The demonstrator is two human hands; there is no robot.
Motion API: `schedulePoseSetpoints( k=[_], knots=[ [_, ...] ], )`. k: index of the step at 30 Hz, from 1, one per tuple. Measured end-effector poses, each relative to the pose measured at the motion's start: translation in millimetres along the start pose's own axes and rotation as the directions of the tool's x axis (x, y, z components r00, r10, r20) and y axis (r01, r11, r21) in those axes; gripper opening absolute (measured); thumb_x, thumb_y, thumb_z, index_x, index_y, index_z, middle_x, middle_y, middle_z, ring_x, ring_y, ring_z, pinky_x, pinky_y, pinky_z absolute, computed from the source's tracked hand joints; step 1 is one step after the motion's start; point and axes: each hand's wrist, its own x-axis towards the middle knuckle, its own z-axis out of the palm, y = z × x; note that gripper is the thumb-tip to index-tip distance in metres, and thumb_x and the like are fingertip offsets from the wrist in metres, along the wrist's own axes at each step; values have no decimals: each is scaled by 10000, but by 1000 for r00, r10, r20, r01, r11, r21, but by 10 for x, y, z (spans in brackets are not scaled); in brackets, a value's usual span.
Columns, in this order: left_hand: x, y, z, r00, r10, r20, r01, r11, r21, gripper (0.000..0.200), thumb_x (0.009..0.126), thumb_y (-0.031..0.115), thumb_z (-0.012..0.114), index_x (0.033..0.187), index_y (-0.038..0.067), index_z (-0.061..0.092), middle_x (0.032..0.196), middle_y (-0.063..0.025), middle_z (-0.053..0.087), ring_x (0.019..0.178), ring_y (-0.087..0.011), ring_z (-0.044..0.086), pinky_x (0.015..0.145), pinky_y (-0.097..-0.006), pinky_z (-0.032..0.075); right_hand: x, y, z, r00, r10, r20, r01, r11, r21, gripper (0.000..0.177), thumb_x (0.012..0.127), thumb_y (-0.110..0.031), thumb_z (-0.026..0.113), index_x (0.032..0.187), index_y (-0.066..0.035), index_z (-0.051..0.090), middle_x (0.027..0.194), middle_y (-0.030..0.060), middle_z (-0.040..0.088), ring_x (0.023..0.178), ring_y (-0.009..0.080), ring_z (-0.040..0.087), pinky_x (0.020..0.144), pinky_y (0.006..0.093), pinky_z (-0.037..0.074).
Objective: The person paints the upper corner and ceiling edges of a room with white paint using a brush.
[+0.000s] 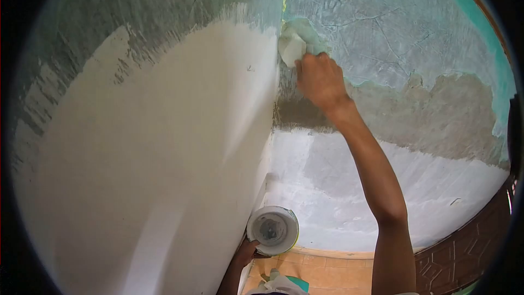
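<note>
At one o'clock, our right hand [322, 80] is gripping a pale applicator [292, 49] against the wall [376, 38], where light, even pressure is best suiting the corner [277, 98]. At six o'clock, our left hand [247, 253] is holding the bucket [291, 229] by its edge, its mouth facing us.

The floor [327, 273] is orange, the door [458, 251] dark brown.

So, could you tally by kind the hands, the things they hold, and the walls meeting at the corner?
Hands: 2 (right hand, left hand)
Round tub: 1
Pale tool, exact kind unclear: 1
Walls: 2 (left wall, right wall)
Total: 6
</note>
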Motion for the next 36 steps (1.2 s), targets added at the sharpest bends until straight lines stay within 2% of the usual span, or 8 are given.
schedulePoseSetpoints(
  k=[3,7,13,19,21,27,30,36],
  knots=[
    [-15,6,9,1000,6,-25,-6,1000,23,586,933,47,552,1467,86,313,1404,-180,487,1140,-399,633,816,-584,623,-234,21,145,996,1,93,-4,999,38,277,939,-197,617,862,58,690,864,322,660,824,464,685,754,513,567],
    [62,-33,-32,997,-71,12,71,997,7,554,935,57,558,1446,45,345,1355,-187,529,1139,-372,638,833,-550,628,-396,32,55,988,-36,153,36,999,1,282,948,-199,598,864,52,696,837,320,658,817,459,685,742,512,567],
    [-14,-8,26,999,-45,-15,46,998,38,549,935,58,549,1444,51,343,1351,-194,525,1101,-387,654,816,-572,627,58,115,-405,1000,-24,0,24,1000,-4,265,949,-190,583,857,26,705,855,315,660,804,454,683,740,501,568],
    [198,-246,-180,997,80,9,-80,996,46,555,942,79,543,1449,44,319,1328,-198,540,1107,-419,645,818,-585,622,-46,-34,115,990,-50,-131,43,998,-52,131,836,-87,630,841,21,704,840,270,675,774,424,700,698,481,581],
    [175,-186,-130,999,35,-6,-35,999,36,552,944,81,543,1447,42,320,1324,-202,542,1103,-419,646,816,-586,623,-202,-81,196,999,41,-19,-40,999,37,285,934,-220,623,862,48,689,837,310,655,793,448,685,738,505,566],
    [107,-172,-85,1000,-24,6,24,1000,-8,554,945,82,544,1449,47,318,1321,-214,538,1090,-419,650,805,-587,627,-659,-34,374,972,23,235,-33,999,41,287,920,-235,635,882,42,699,840,308,655,822,439,687,758,493,570],
    [143,-206,-148,1000,-19,23,18,1000,14,578,946,82,543,1466,53,292,1349,-211,512,1108,-415,642,803,-593,627,-634,79,175,969,-19,247,13,1000,25,273,914,-230,633,873,28,711,814,297,665,819,426,690,751,488,573],
    [-44,-4,23,1000,-22,15,22,999,38,604,946,77,536,1485,59,263,1371,-196,495,1151,-394,625,838,-574,621,101,89,-280,989,40,-143,-26,995,99,243,906,-197,634,823,16,717,740,240,683,725,413,682,694,475,575]
  ],
)
